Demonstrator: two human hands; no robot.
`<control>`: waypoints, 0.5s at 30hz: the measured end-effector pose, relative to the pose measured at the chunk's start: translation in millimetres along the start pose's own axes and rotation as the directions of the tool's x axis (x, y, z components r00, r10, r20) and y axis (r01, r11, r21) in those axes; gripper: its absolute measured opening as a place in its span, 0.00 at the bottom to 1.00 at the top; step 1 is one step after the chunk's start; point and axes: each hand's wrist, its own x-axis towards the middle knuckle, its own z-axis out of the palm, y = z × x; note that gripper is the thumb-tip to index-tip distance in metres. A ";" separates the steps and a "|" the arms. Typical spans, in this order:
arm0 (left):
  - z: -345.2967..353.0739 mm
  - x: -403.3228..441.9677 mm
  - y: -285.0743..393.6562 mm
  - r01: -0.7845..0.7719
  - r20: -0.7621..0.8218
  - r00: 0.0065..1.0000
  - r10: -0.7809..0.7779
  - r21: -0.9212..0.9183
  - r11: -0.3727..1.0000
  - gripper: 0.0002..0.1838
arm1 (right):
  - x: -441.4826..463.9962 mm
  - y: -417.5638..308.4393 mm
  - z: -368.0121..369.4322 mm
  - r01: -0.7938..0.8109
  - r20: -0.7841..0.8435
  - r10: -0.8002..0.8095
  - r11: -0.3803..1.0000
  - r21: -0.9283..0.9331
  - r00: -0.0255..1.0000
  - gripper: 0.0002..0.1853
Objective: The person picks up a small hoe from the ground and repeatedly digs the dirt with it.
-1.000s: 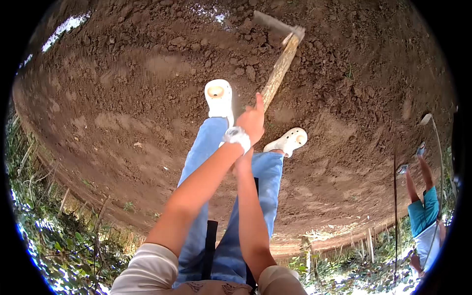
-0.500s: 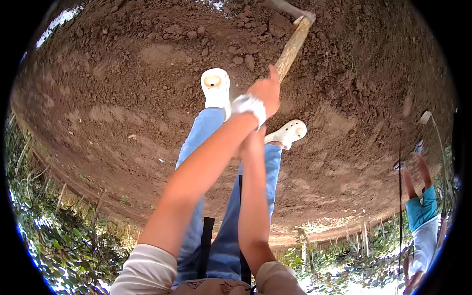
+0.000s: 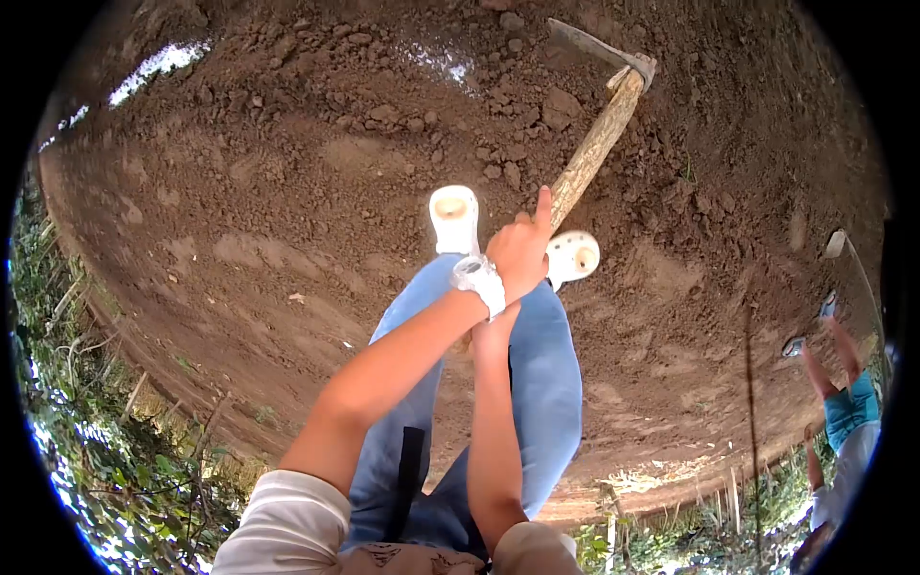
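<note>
A hoe with a rough wooden handle and a metal blade slants up and to the right in the head view, its blade at the broken brown soil. My left hand is closed around the handle, its index finger stretched along the wood. A white watch sits on that wrist. Just below it, my right hand grips the handle's near end; its fingers are mostly hidden by the left hand and wrist. The two forearms meet in front of my legs. My white clogs stand on the soil on either side of the handle.
Loose clods lie around the hoe head. At the right, another person in teal shorts stands on the soil, near a second long-handled tool. Green plants and stakes border the plot.
My view has shifted, so ground and shoes appear lower. Both hands have come down closer to my body and my knees look more bent. The hoe head keeps about its place on the soil.
</note>
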 end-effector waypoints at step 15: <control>-116.9 223.9 -54.7 0.328 -0.092 0.944 -0.316 0.187 0.926 0.38 | 192.5 -120.3 124.7 -0.118 0.176 0.120 0.993 -0.024 0.977 0.15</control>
